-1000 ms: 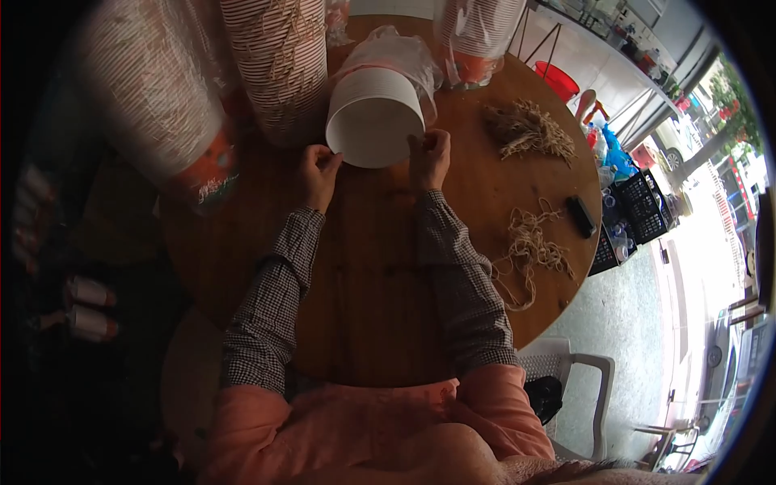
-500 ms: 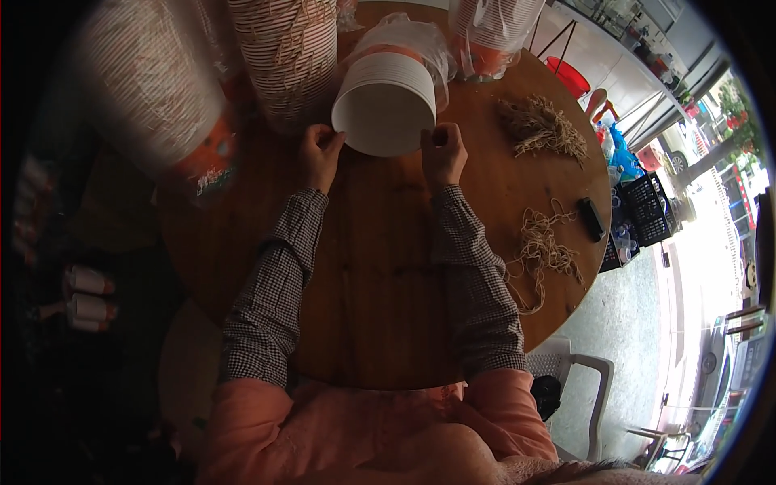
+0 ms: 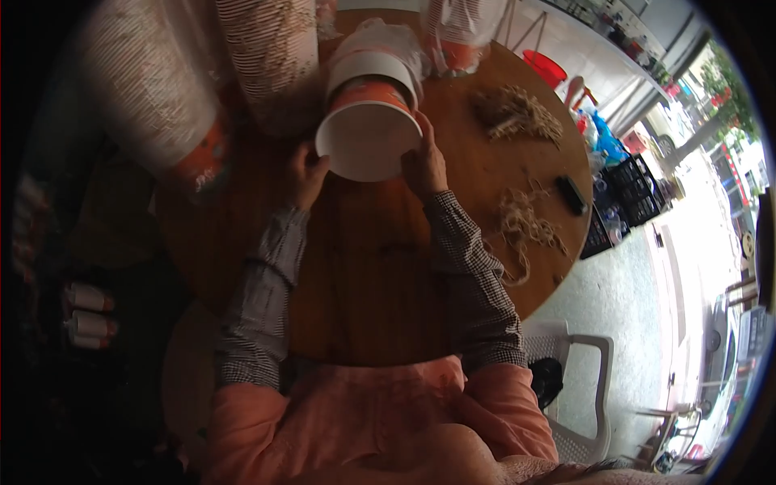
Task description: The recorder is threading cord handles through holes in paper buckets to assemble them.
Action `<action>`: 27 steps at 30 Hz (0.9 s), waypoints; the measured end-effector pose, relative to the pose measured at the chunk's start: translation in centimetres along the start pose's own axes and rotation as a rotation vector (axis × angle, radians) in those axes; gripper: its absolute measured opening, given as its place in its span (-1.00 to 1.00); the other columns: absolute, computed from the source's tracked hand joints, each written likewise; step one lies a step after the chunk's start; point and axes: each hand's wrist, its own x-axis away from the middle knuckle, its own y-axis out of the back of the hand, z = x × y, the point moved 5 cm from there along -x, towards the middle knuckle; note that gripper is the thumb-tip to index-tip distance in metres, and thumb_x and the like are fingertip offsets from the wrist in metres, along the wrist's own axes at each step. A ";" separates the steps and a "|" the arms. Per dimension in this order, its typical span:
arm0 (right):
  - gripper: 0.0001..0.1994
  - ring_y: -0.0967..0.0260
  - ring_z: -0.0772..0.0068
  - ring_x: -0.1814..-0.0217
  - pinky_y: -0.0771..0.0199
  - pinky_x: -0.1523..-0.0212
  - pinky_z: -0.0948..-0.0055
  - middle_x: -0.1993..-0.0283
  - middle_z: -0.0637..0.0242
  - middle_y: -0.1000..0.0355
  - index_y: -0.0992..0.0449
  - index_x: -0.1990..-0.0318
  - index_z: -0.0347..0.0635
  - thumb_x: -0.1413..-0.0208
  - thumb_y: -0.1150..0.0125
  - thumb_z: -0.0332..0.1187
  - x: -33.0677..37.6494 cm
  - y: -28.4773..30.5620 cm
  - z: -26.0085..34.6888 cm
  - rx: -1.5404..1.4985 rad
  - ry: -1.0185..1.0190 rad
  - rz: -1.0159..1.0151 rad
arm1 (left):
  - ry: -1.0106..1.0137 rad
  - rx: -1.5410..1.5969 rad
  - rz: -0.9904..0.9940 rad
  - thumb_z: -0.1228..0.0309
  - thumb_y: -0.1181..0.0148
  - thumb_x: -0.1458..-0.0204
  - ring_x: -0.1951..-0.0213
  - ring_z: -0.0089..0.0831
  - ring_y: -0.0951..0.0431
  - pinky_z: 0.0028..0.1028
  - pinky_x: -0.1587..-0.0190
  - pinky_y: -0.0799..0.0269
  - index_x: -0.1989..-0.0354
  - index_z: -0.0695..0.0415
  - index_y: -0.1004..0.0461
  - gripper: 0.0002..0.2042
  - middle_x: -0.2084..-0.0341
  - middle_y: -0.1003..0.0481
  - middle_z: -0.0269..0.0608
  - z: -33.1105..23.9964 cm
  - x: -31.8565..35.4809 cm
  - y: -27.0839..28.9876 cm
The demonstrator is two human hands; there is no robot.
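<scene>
Paper bucket (image 3: pixel 368 141) — white inside, orange-banded (tipped over) — clamped between both hands' fingers (image 3: pixel 420 133).

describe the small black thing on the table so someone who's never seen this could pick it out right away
Start at the round wooden table and go to its right edge. There a small black oblong object lies flat, between the straw-coloured fibre heap farther back and the looser tangle of fibre nearer the person. It is the only dark, hard-edged thing there.
</scene>
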 end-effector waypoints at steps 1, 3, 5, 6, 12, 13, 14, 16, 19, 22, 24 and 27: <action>-0.31 -0.39 -0.15 -0.02 -0.42 0.03 0.13 -0.01 -0.10 -0.39 -0.04 -0.31 0.02 0.06 -0.05 -0.51 1.0 0.7 1.3 -0.051 0.087 0.015 | -0.011 0.007 0.016 0.34 -0.21 -0.03 0.19 -0.44 -0.50 -0.44 0.16 -0.41 0.14 0.23 -0.45 -0.72 0.28 -0.52 -0.20 -0.6 1.2 0.8; -0.37 -0.41 0.03 -0.05 -0.45 0.02 0.23 -0.09 0.02 -0.37 -0.08 -0.30 -0.08 -0.04 -0.07 -0.53 3.0 3.5 2.6 -0.089 0.100 0.061 | -0.006 -0.015 0.073 0.34 -0.22 -0.06 0.20 -0.47 -0.50 -0.46 0.18 -0.42 0.15 0.26 -0.44 -0.73 0.27 -0.52 -0.19 -2.4 3.9 1.8; -0.46 -0.45 0.33 -0.01 -0.45 0.04 0.45 -0.08 0.15 -0.40 -0.17 -0.24 -0.23 -0.07 -0.12 -0.55 4.9 6.5 3.3 -0.483 0.049 0.193 | 0.009 -0.048 0.112 0.34 -0.21 -0.07 0.21 -0.48 -0.50 -0.48 0.19 -0.43 0.16 0.27 -0.43 -0.73 0.27 -0.52 -0.19 -3.2 6.9 3.7; -0.60 -0.42 0.55 0.04 -0.43 0.10 0.60 -0.06 0.31 -0.42 -0.29 -0.15 -0.34 -0.14 -0.09 -0.55 5.7 8.8 2.4 -0.460 -0.035 0.200 | 0.087 -0.134 0.179 0.36 -0.20 -0.08 0.23 -0.50 -0.51 -0.49 0.21 -0.44 0.17 0.28 -0.43 -0.75 0.27 -0.52 -0.19 -2.2 8.4 4.7; -0.83 -0.45 0.48 0.20 -0.45 0.23 0.46 0.26 0.22 -0.50 -0.55 0.17 -0.27 -0.09 -0.18 -0.44 11.5 15.7 0.2 0.103 -0.155 0.084 | 0.269 -0.038 0.136 0.38 -0.17 -0.10 0.31 -0.54 -0.52 -0.53 0.29 -0.54 0.19 0.30 -0.40 -0.77 0.32 -0.50 -0.19 -3.0 12.5 7.4; -0.83 -0.47 0.44 0.21 -0.45 0.24 0.42 0.28 0.20 -0.50 -0.56 0.19 -0.25 -0.07 -0.19 -0.43 12.3 15.1 -0.2 0.147 -0.096 0.063 | 0.264 -0.067 0.129 0.38 -0.17 -0.11 0.32 -0.54 -0.52 -0.53 0.29 -0.55 0.16 0.29 -0.38 -0.76 0.32 -0.50 -0.20 -3.3 12.4 7.3; -0.82 -0.47 0.24 0.23 -0.45 0.25 0.33 0.26 0.20 -0.49 -0.56 0.19 -0.22 -0.06 -0.19 -0.40 12.5 14.1 -1.0 0.187 -0.030 0.065 | 0.258 -0.097 0.119 0.37 -0.17 -0.11 0.32 -0.54 -0.52 -0.53 0.30 -0.55 0.14 0.28 -0.37 -0.74 0.32 -0.49 -0.21 -3.7 12.4 7.3; -0.83 -0.45 0.15 0.23 -0.45 0.25 0.28 0.25 0.19 -0.46 -0.55 0.22 -0.21 -0.05 -0.18 -0.37 12.3 11.5 -1.1 0.259 0.046 0.104 | 0.250 -0.059 0.099 0.36 -0.17 -0.12 0.33 -0.54 -0.52 -0.53 0.29 -0.55 0.12 0.28 -0.35 -0.73 0.31 -0.48 -0.22 -4.5 13.3 7.5; -0.84 -0.41 -0.01 0.23 -0.43 0.25 0.17 0.23 0.16 -0.41 -0.53 0.30 -0.19 -0.04 -0.15 -0.32 11.1 8.7 -1.2 0.347 0.101 0.152 | 0.253 -0.028 0.092 0.35 -0.17 -0.13 0.33 -0.55 -0.52 -0.54 0.29 -0.54 0.09 0.27 -0.33 -0.71 0.31 -0.47 -0.24 -6.1 14.2 7.5; -0.84 -0.38 -0.09 0.22 -0.41 0.25 0.09 0.20 0.13 -0.38 -0.50 0.34 -0.17 -0.06 -0.09 -0.29 10.3 6.4 -2.9 0.395 0.054 0.177 | 0.302 -0.078 0.083 0.33 -0.18 -0.12 0.32 -0.57 -0.51 -0.54 0.27 -0.52 0.08 0.25 -0.33 -0.70 0.29 -0.46 -0.25 -7.1 14.7 7.9; -0.85 -0.37 -0.11 0.21 -0.40 0.25 0.07 0.19 0.12 -0.38 -0.48 0.34 -0.15 -0.07 -0.06 -0.29 10.2 5.5 -4.6 0.430 0.038 0.192 | 0.305 -0.120 0.086 0.35 -0.20 -0.11 0.28 -0.57 -0.50 -0.54 0.24 -0.51 0.09 0.24 -0.33 -0.70 0.26 -0.46 -0.23 -7.1 14.7 8.1; -0.86 -0.34 -0.21 0.21 -0.38 0.25 0.00 0.17 0.06 -0.37 -0.44 0.30 -0.14 -0.06 -0.03 -0.31 10.8 5.8 -5.6 0.463 0.034 0.196 | 0.152 -0.036 -0.100 0.42 -0.18 -0.11 0.28 -0.62 -0.43 -0.63 0.22 -0.38 0.12 0.20 -0.34 -0.77 0.30 -0.42 -0.32 -8.2 15.4 8.2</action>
